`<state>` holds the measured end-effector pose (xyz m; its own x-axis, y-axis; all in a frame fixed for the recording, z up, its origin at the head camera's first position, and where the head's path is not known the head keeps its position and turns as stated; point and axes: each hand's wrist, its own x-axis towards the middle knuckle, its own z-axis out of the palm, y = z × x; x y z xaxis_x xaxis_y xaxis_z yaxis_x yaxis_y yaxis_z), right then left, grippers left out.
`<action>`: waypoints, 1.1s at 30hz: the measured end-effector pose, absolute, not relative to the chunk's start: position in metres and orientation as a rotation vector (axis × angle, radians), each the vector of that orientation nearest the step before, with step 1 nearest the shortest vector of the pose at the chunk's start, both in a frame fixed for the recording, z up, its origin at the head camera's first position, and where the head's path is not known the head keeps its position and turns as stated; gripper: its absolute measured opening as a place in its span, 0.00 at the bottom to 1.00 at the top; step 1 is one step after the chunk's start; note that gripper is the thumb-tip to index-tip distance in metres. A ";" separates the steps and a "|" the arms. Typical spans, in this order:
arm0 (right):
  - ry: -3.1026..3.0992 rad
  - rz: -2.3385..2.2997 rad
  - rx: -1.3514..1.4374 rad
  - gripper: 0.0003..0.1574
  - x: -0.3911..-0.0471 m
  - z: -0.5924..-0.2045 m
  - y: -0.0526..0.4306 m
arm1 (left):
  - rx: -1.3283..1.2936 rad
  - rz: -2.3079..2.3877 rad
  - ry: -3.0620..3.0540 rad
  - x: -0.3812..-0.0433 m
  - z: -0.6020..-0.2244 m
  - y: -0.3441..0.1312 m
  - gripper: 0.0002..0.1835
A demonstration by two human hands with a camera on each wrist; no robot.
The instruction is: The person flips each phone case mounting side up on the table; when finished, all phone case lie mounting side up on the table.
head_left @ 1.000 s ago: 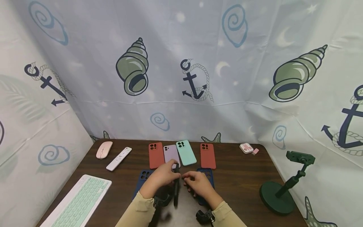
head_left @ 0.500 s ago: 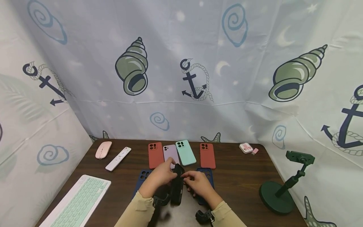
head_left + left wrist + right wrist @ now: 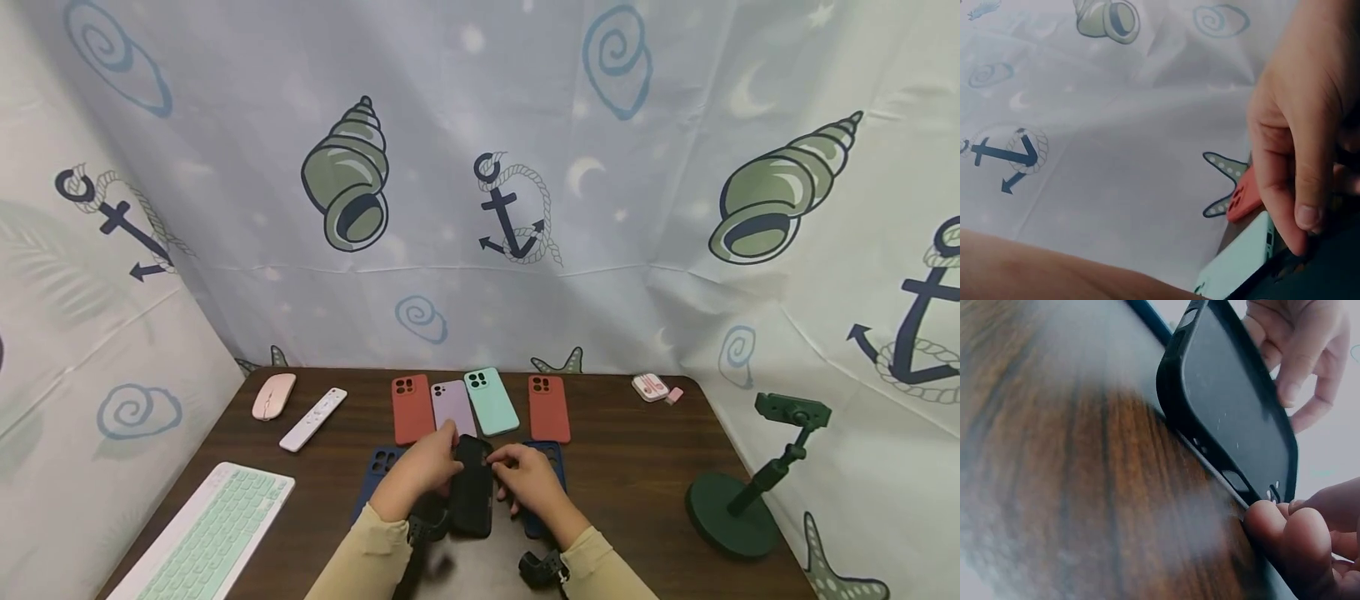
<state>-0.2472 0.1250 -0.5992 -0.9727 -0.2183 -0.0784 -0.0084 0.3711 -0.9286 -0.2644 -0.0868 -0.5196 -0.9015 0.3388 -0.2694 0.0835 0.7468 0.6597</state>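
Note:
A black phone case (image 3: 471, 496) is held between both hands, its hollow inner side showing in the right wrist view. My left hand (image 3: 423, 467) grips its long left edge with thumb and fingers. At the opposite upper corner, beside the camera cutouts, my right hand (image 3: 525, 479) pinches the rim; its fingertips (image 3: 1307, 531) overlap that corner in the right wrist view. A blue phone case (image 3: 373, 475) lies left of my left wrist, and another blue phone case (image 3: 555, 458) is partly hidden under my right hand.
Behind the hands lie a red case (image 3: 412, 408), a lilac case (image 3: 453, 408), a mint case (image 3: 491, 402) and another red case (image 3: 549, 408). A keyboard (image 3: 210, 533), remote (image 3: 313, 419) and mouse (image 3: 273, 396) stand left. A green stand (image 3: 731, 517) and earbud case (image 3: 650, 387) are right.
The black phone case has turned from nearly edge-on to showing its broad face toward the head camera. Both hands stay at almost the same spot, still holding it.

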 end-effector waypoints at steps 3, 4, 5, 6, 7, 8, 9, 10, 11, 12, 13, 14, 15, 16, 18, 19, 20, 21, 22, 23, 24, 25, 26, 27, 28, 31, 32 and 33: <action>2.451 -1.672 -0.203 0.08 -0.246 -0.599 0.123 | 0.325 0.893 2.552 -0.264 -0.528 -0.088 0.19; 2.457 -1.680 -0.201 0.08 -0.247 -0.598 0.122 | 0.320 0.881 2.538 -0.265 -0.530 -0.088 0.19; 2.460 -1.689 -0.197 0.08 -0.247 -0.598 0.121 | 0.315 0.865 2.531 -0.265 -0.533 -0.088 0.21; 2.463 -1.697 -0.196 0.08 -0.247 -0.598 0.121 | 0.311 0.853 2.529 -0.265 -0.535 -0.088 0.22; 2.467 -1.700 -0.193 0.07 -0.248 -0.598 0.120 | 0.310 0.839 2.529 -0.266 -0.537 -0.088 0.23; 2.467 -1.703 -0.187 0.07 -0.248 -0.598 0.120 | 0.313 0.826 2.532 -0.266 -0.538 -0.088 0.24; 2.467 -1.703 -0.183 0.07 -0.248 -0.598 0.119 | 0.314 0.821 2.527 -0.266 -0.539 -0.089 0.25; 2.462 -1.707 -0.179 0.08 -0.248 -0.598 0.119 | 0.313 0.823 2.520 -0.265 -0.540 -0.089 0.26; 2.454 -1.714 -0.178 0.08 -0.248 -0.598 0.119 | 0.314 0.827 2.513 -0.265 -0.539 -0.090 0.27; 2.446 -1.722 -0.177 0.08 -0.248 -0.597 0.119 | 0.318 0.835 2.504 -0.265 -0.539 -0.091 0.27; 2.434 -1.730 -0.174 0.09 -0.248 -0.597 0.119 | 0.321 0.847 2.494 -0.264 -0.538 -0.093 0.27; 2.425 -1.740 -0.170 0.09 -0.249 -0.596 0.120 | 0.321 0.861 2.482 -0.264 -0.537 -0.094 0.28; 2.415 -1.750 -0.164 0.10 -0.249 -0.596 0.120 | 0.322 0.875 2.469 -0.264 -0.535 -0.095 0.28; 2.405 -1.762 -0.161 0.10 -0.249 -0.596 0.121 | 0.323 0.889 2.458 -0.263 -0.533 -0.096 0.29; 2.369 -1.797 -0.146 0.11 -0.250 -0.597 0.123 | 0.333 0.915 2.455 -0.263 -0.529 -0.099 0.29; 2.348 -1.819 -0.135 0.12 -0.251 -0.597 0.124 | 0.340 0.935 2.457 -0.262 -0.526 -0.101 0.29; 2.322 -1.849 -0.123 0.13 -0.250 -0.596 0.125 | 0.357 0.947 2.466 -0.263 -0.523 -0.103 0.28; 2.285 -1.890 -0.115 0.14 -0.250 -0.594 0.126 | 0.377 0.965 2.478 -0.263 -0.519 -0.106 0.27; 2.244 -1.936 -0.114 0.16 -0.250 -0.592 0.126 | 0.396 0.993 2.492 -0.264 -0.515 -0.110 0.26; 2.202 -1.982 -0.111 0.18 -0.249 -0.590 0.126 | 0.419 1.018 2.512 -0.264 -0.510 -0.114 0.24; 2.160 -2.026 -0.114 0.20 -0.248 -0.586 0.126 | 0.441 1.050 2.528 -0.265 -0.506 -0.118 0.22; 2.124 -2.060 -0.121 0.21 -0.247 -0.583 0.125 | 0.473 1.069 2.550 -0.266 -0.503 -0.123 0.20; 2.086 -2.087 -0.134 0.22 -0.246 -0.580 0.122 | 0.504 1.086 2.568 -0.266 -0.500 -0.128 0.19; 2.055 -2.102 -0.153 0.23 -0.244 -0.577 0.119 | 0.532 1.105 2.578 -0.267 -0.497 -0.134 0.17; 2.028 -2.104 -0.174 0.24 -0.243 -0.575 0.115 | 0.557 1.122 2.582 -0.267 -0.494 -0.141 0.17; 1.967 -2.069 -0.243 0.24 -0.236 -0.571 0.097 | 0.608 1.145 2.566 -0.266 -0.490 -0.161 0.14; 1.952 -2.050 -0.264 0.23 -0.234 -0.571 0.089 | 0.610 1.149 2.559 -0.266 -0.489 -0.168 0.14; 1.941 -2.033 -0.288 0.22 -0.232 -0.571 0.081 | 0.604 1.149 2.557 -0.266 -0.489 -0.175 0.13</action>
<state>-0.2321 0.0811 -0.5713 -0.9303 -0.3600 -0.0702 0.0867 -0.0300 -0.9958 -0.2663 -0.1747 -0.4892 -0.8755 0.4771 -0.0759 0.2601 0.5979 0.7582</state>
